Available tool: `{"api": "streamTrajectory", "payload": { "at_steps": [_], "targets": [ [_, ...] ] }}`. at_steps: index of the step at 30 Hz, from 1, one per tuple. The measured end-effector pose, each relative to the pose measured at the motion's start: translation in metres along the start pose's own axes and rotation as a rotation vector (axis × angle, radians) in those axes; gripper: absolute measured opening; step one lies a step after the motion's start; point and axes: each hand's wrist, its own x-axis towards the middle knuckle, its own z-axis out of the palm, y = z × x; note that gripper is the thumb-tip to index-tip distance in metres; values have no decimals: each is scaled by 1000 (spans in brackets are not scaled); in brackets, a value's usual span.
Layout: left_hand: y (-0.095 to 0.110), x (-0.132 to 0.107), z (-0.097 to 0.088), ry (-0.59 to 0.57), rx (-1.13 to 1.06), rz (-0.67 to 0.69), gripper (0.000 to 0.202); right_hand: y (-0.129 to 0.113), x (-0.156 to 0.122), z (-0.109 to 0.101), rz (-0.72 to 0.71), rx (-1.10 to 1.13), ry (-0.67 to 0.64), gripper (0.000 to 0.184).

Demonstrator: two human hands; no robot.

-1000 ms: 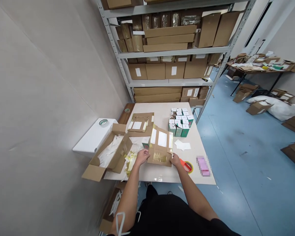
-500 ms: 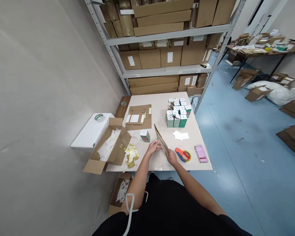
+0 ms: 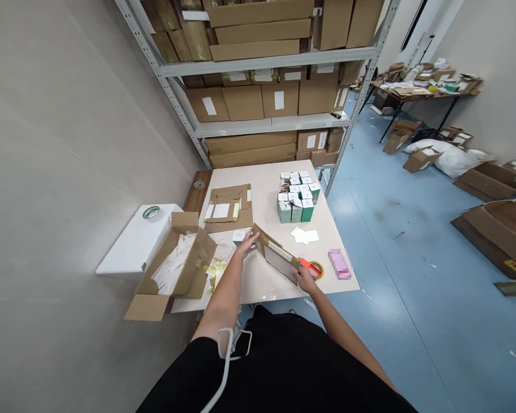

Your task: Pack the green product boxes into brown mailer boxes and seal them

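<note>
My left hand [image 3: 247, 245] and my right hand [image 3: 305, 280] grip opposite ends of a flat cardboard piece [image 3: 277, 255] with a pale label and tape along its edges. It is held tilted over the front of the table. Just behind my left hand is a small white box [image 3: 238, 235], partly hidden by it. Beside my right hand lie orange-handled scissors [image 3: 305, 263] and a roll of yellow-and-blue tape [image 3: 318, 269], both partly covered. Crumpled yellow-and-white tape scraps [image 3: 215, 271] lie left of my left forearm.
Several green-and-white boxes [image 3: 296, 201] stand at the table's back right. Flattened cardboard [image 3: 245, 215] lies back left. White paper pieces [image 3: 305, 236] and a blurred pink item [image 3: 339, 264] are on the right. An open carton [image 3: 189, 278] overlaps the left edge; metal shelving [image 3: 266, 67] stands behind.
The cardboard piece has turned so its labelled face shows. My left hand has moved left and up to its far end. The view has shifted slightly to the right.
</note>
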Motion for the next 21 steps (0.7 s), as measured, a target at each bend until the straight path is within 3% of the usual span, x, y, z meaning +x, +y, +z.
{"api": "streamTrajectory", "payload": {
  "at_steps": [6,14,18,21],
  "targets": [
    [-14,-7,-14,-17,-62,74,92,16,4,12,-22,121,46,30],
    [-28,-31,-42,-18,-24,111,85,20,21,29,-68,235,117,60],
    [-42,-34,-37,-46,83,87,86,11,36,31,-134,217,123,78],
    [-57,-34,-31,-17,82,104,92,5,46,32,-105,221,122,89]
  ]
}}
